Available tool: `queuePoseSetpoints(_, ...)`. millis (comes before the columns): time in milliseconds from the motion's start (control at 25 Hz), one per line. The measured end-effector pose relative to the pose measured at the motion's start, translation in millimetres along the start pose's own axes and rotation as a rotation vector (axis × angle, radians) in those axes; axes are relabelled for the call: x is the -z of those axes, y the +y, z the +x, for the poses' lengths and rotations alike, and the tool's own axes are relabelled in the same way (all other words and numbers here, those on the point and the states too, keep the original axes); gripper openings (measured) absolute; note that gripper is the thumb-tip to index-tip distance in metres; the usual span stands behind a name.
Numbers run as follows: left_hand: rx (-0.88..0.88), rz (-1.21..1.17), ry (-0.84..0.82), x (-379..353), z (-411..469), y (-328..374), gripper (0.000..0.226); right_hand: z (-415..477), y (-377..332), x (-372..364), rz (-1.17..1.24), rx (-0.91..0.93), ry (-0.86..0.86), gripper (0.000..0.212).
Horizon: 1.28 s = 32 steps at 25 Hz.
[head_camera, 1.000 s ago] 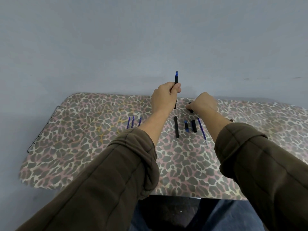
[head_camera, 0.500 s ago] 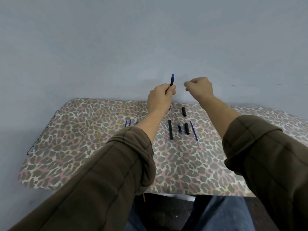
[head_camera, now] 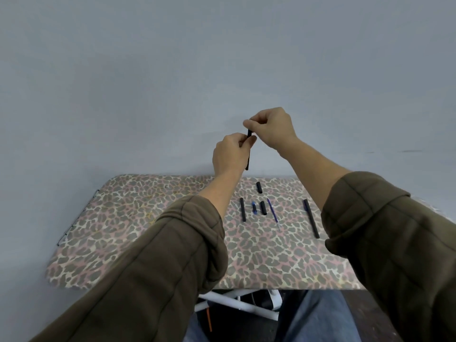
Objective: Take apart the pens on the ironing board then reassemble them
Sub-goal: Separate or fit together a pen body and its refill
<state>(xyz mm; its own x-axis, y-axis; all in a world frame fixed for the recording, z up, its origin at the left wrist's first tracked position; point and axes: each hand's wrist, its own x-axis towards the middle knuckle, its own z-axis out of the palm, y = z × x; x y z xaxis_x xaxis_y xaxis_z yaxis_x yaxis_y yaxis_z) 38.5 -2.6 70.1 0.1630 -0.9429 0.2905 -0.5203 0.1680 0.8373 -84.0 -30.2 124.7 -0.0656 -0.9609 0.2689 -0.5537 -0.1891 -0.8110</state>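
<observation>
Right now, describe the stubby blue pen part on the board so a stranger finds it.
On the leopard-print ironing board, a row of pen parts lies near the middle. The stubby blue part sits between a long black barrel and a short black piece. It alone is short and blue; the blue refill is long and thin.

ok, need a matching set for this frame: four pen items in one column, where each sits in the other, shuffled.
Things:
1. blue refill
2. small blue piece
3. long black pen
4. raised pen

Places:
A. pinched by left hand and right hand, above the board
B. farthest right on the ironing board
C. between black barrel and short black piece
D. slanted, thin tip toward the person

Pairs: 1-D, 2-C, 3-B, 4-A
</observation>
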Motion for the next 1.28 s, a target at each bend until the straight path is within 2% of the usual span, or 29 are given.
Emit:
queuePoseSetpoints(160,-0.038,0.018,0.070,10,-7,16,0.026,-8,-13,11,-0.004,0.002,0.036,0.019)
queuePoseSetpoints(400,-0.086,0.036,-0.012,13,-10,32,0.029,-12,-26,23,-0.055,0.024,0.070,0.018)
queuePoseSetpoints(920,-0.087,-0.218,-0.202,23,-6,33,0.017,-18,-25,46,0.130,0.131,-0.114,0.018)
queuePoseSetpoints(1120,-0.107,-0.236,-0.273,26,-5,32,0.017,-16,-18,55,0.197,0.117,-0.185,0.017)
queuePoseSetpoints(1200,-0.124,-0.199,-0.250,26,-5,33,0.018,-16,-17,53,0.179,0.081,-0.146,0.020)
queuePoseSetpoints(1280,-0.147,-0.108,-0.143,23,-4,35,0.018,-14,-18,45,0.112,0.011,-0.008,0.031)
